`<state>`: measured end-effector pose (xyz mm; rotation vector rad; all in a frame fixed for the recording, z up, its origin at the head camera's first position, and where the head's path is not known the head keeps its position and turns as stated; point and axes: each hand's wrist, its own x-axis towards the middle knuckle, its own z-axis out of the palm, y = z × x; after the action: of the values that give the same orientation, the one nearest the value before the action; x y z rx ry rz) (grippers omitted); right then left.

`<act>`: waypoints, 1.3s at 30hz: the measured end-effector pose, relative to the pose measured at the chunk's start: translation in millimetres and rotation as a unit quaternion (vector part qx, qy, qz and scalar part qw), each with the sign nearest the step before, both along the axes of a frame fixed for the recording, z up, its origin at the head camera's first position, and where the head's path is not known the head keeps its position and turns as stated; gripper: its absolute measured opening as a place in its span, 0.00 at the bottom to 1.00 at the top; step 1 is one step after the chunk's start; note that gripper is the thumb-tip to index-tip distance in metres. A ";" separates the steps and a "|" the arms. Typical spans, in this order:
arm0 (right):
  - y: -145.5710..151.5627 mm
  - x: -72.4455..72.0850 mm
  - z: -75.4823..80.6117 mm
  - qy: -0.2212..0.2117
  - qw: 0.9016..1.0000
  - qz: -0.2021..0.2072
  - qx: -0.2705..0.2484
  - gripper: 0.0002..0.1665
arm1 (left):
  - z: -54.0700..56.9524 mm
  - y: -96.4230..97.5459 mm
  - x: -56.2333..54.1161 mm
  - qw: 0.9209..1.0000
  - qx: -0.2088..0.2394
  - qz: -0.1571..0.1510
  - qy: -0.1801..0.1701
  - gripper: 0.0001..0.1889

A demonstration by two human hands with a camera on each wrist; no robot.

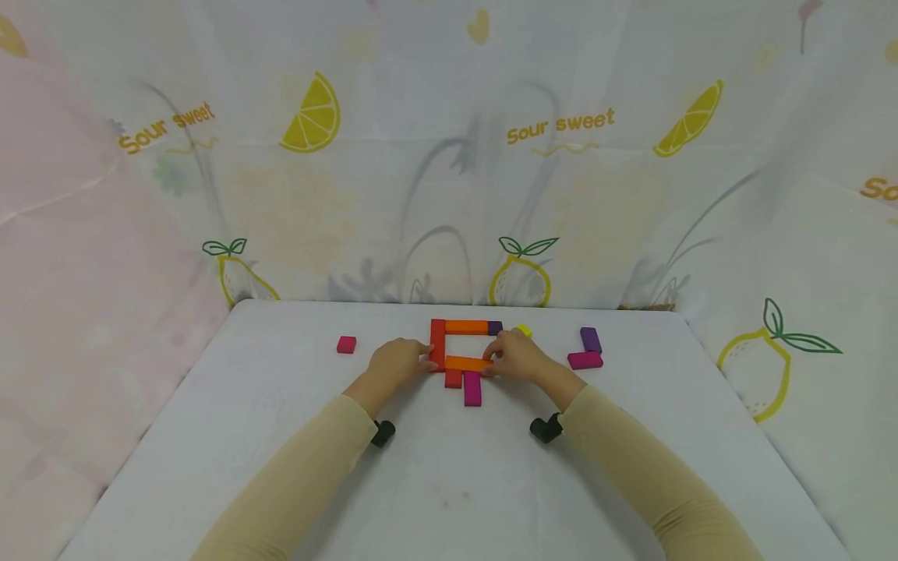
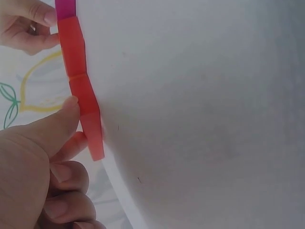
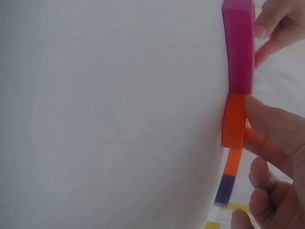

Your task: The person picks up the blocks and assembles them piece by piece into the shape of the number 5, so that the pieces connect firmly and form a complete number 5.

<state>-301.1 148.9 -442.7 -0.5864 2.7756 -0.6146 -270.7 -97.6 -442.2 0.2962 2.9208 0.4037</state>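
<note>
Flat coloured wooden blocks form a rectangular outline on the white table. My left hand point(image 1: 398, 362) is at its left side, thumb and index fingertip on the lower end of a long red block point(image 2: 88, 102). From the right, my right hand point(image 1: 517, 357) pinches the end of an orange block point(image 1: 466, 364), which is the outline's near side. Another orange block point(image 1: 466, 327) and a short dark purple block point(image 1: 494, 328) make up the far side. Below the near side, a small red-orange block point(image 1: 453, 379) and an upright-lying magenta block point(image 1: 473, 389) point toward me.
A small pink-red block point(image 1: 347, 344) lies to the left. Behind my right hand a yellow piece point(image 1: 523, 331) shows partly. Farther right, a purple block point(image 1: 591, 340) meets a magenta block point(image 1: 585, 361). A printed cloth hangs behind the table point(image 1: 449, 483).
</note>
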 end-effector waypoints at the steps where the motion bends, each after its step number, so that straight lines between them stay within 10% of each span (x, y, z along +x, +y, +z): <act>1: 0.1 0.0 0.0 0.002 1.000 0.002 0.001 0.12 | 0.0 -0.1 0.1 1.000 -0.001 0.000 0.001 0.25; 24: 0.3 -0.5 10.8 -0.023 0.999 -0.028 -0.014 0.13 | -0.7 -4.4 1.2 1.000 0.010 -0.006 0.000 0.26; 39: 44.7 -27.6 27.3 0.046 0.998 -0.044 -0.009 0.18 | -1.6 -5.0 0.0 1.000 0.018 -0.002 -0.002 0.26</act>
<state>-328.8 193.5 -415.4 -0.5119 2.8984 -0.6482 -270.7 -102.6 -443.8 0.3068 2.9109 0.4552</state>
